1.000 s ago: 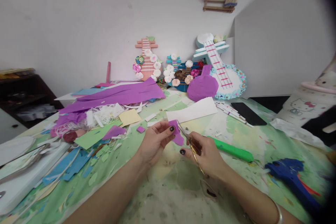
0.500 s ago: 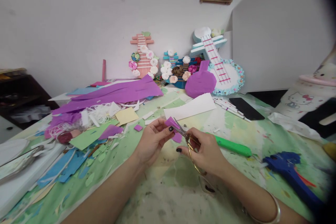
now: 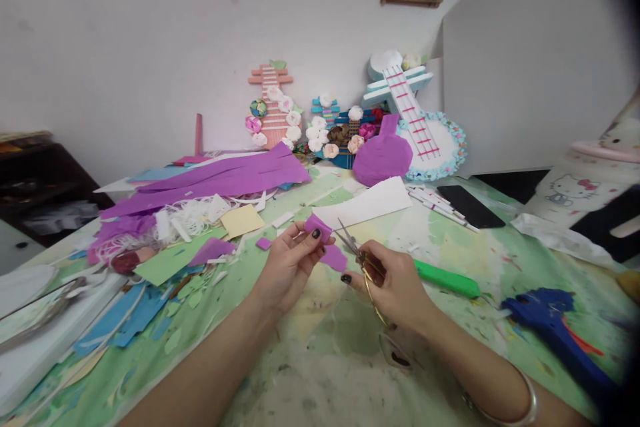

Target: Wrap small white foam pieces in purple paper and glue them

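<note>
Between the thumb and fingers of my left hand (image 3: 293, 263) is a small folded piece of purple paper (image 3: 319, 227). My right hand (image 3: 395, 283) is closed around the gold handles of a pair of scissors (image 3: 369, 280), whose blades are parted and point up and left, just right of the purple piece. Another purple scrap (image 3: 334, 257) lies on the table under the blade tips. A small purple square (image 3: 263, 243) rests left of my left hand. Behind both hands lies a white paper strip (image 3: 370, 205).
Long purple paper sheets (image 3: 225, 177), white strings and scraps cover the left. A green craft knife (image 3: 447, 279), a blue glue gun (image 3: 550, 320) and a black phone (image 3: 471, 207) lie right. Decorated guitar shapes (image 3: 274, 107) and a purple one (image 3: 383, 159) stand at the back.
My left hand has shifted slightly left with the purple piece, which is now apart from the scissors. The blades have opened wider, and more of the purple scrap beneath shows.
</note>
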### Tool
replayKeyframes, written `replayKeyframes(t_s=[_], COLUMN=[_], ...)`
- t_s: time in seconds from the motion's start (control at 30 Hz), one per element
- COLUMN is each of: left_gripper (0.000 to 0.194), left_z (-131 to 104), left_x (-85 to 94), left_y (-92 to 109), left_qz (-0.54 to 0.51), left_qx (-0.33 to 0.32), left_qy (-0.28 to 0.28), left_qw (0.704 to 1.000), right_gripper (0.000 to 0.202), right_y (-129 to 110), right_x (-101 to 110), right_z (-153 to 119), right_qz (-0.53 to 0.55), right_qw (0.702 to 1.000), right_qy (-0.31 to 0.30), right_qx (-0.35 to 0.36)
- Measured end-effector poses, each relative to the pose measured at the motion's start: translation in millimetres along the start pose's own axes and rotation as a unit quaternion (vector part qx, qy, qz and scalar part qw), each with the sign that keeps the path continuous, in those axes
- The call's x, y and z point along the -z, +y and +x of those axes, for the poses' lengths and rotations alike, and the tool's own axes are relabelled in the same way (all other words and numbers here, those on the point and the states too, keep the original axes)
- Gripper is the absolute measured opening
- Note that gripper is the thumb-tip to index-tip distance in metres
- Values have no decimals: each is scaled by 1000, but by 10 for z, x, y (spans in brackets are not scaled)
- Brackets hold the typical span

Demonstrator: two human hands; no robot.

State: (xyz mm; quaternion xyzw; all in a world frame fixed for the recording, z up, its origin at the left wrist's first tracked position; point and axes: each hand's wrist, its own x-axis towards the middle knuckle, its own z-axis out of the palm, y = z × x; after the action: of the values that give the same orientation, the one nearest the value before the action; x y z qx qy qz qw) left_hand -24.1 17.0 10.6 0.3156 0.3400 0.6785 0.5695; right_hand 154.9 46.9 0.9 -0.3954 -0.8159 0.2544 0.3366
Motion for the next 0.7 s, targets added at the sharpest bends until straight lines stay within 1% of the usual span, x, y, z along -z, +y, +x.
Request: replayKeyframes(t_s=[0.13,0.27,0.4,0.5,0.57,0.7], left_gripper=[16,13,12,12,12,13], left_z=[-19,-18,-16,-18,-21,-28], left_x=[-22,-30,-25,-18,-15,-14], left_y=[10,-2,-18,-20,-14,1], left_qz=[20,23,30,45,55,73], left_qx=[6,5,2,0,1,0], left_qy=[-23,-35,-58,-62,-63,-61], left_qw=[1000,999,998,997,997,995], right_gripper=[28,28,28,30,29,30], right_y=[-12,-8,28,43,39,17], right_x=[19,9,0,6,5,-20], right_z=[11,16,9,2,-2,-10], right_qz=[34,45,96,121,105,44], right_qw=[999,999,994,990,993,999], right_qy=[3,7,45,67,54,4], right_qx=[-8,-8,-14,-15,-12,13])
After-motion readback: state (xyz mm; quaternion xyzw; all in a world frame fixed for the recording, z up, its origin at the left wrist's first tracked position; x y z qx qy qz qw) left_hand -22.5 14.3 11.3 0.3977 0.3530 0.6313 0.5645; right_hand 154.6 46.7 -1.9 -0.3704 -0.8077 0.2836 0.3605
